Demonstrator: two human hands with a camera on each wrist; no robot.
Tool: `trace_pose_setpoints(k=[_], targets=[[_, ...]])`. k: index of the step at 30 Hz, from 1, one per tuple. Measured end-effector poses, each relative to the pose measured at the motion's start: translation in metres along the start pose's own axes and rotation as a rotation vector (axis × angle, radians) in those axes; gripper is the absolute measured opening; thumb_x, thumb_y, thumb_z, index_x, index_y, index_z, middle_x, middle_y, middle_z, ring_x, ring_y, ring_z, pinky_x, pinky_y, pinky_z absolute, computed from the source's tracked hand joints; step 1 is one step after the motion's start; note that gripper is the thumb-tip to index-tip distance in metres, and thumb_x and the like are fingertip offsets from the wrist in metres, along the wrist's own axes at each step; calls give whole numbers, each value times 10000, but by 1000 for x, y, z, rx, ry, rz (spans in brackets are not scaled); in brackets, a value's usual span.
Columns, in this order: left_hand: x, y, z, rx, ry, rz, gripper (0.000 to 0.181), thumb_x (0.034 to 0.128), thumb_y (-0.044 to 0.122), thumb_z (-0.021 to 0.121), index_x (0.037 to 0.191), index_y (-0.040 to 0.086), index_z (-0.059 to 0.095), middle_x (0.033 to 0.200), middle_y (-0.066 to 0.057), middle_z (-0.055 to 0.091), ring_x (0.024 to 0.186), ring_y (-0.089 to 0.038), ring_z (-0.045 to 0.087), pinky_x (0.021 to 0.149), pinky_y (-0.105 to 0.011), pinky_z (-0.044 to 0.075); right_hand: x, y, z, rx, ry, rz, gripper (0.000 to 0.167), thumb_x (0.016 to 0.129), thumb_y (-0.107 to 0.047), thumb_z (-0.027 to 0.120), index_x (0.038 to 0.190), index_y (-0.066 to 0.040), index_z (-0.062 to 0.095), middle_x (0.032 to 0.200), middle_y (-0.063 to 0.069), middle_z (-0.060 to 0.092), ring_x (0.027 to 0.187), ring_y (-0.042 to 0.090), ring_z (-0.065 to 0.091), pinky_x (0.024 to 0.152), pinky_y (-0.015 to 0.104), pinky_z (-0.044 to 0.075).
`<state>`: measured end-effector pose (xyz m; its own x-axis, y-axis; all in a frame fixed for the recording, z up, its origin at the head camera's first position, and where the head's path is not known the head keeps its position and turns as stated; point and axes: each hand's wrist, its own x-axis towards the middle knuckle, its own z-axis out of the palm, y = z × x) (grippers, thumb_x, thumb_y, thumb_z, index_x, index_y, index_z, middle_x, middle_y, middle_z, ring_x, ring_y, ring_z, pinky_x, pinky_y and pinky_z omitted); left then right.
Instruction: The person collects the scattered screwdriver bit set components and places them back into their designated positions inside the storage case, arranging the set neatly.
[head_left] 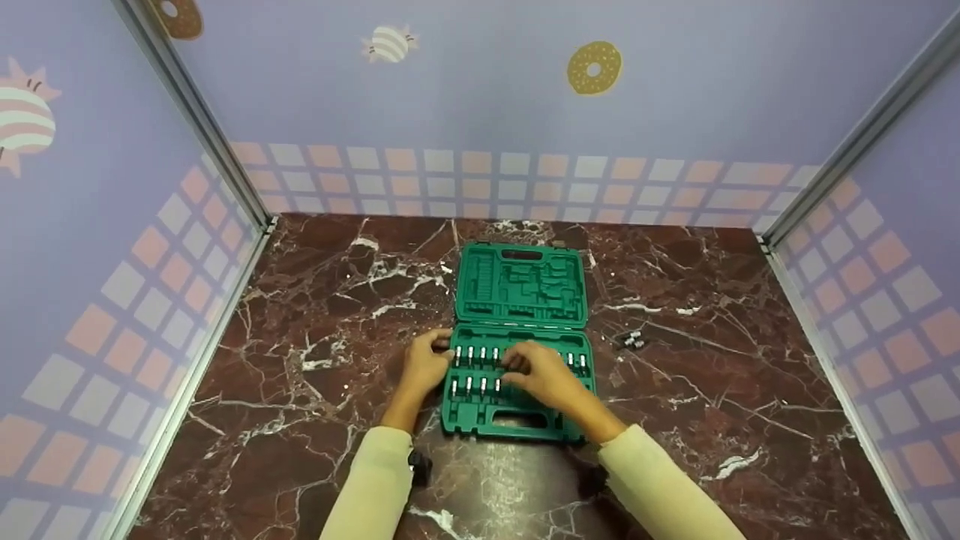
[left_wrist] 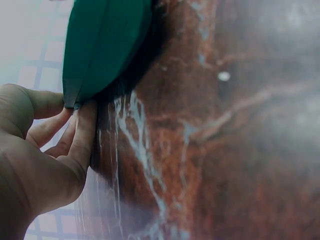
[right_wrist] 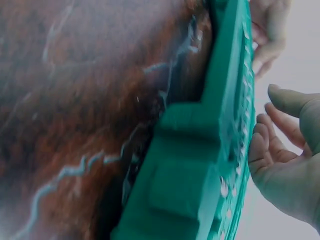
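- One open green box [head_left: 469,415] is lying below the right fingers; left hand [head_left: 427,364] is pinching its edge, probably steadying.
- Right hand [head_left: 545,375] is hovering half open, apparently empty; moving straight down should be safest.
- Eleven metal bits [head_left: 482,387] are showing: eight left of its fingers, three right.
- Farther right, loose pieces [head_left: 636,341] are lying, too small for counting.

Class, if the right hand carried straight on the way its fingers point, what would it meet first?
Probably the nearest upper-row metal piece in the green case, just left of the right hand, but the hand's height is unclear.
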<state>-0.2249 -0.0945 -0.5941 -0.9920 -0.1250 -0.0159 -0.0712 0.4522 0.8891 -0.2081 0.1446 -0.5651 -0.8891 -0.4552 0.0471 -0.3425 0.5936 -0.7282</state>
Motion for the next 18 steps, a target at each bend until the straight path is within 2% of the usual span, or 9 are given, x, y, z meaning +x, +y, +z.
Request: trace_pose_setpoints(k=[3,7,12,16,18], targets=[[1,0,0,-2,0,4,327,875,-49,692,1183,42,755,1053,-165,750,998,-317,707,926,-468,551,-7,4,-12,29,68,-20,217,922,-137,782,1118,-76,711,1035,46,685,917,187,668,788,347,580],[0,0,1,-3,-5,6,327,879,-48,696,1188,40,752,1053,-163,749,998,-321,705,921,-472,552,-15,14,-29,52,167,-50,243,918,-140,785,1142,-87,707,1090,56,705,1016,281,687,839,439,589],[0,-1,2,-14,1,4,326,875,-55,700,1182,39,755,1050,-161,749,1002,-319,705,929,-469,551,-27,36,-50,32,308,-116,308,878,-89,815,1167,-62,713,1137,91,729,1073,304,693,889,518,579],[1,-2,2,-22,-2,4,330,876,-59,696,1189,30,749,1056,-169,747,995,-321,708,926,-468,555,-37,59,-67,-13,416,-142,371,828,-42,844,1177,-35,717,1141,123,726,1034,339,691,855,498,586],[1,-1,1,-12,-8,2,333,885,-52,695,1204,32,744,1066,-170,743,995,-322,707,919,-471,559,-42,69,-76,-33,456,-126,389,812,-42,855,1178,-37,721,1149,118,724,1037,327,682,876,428,573]])
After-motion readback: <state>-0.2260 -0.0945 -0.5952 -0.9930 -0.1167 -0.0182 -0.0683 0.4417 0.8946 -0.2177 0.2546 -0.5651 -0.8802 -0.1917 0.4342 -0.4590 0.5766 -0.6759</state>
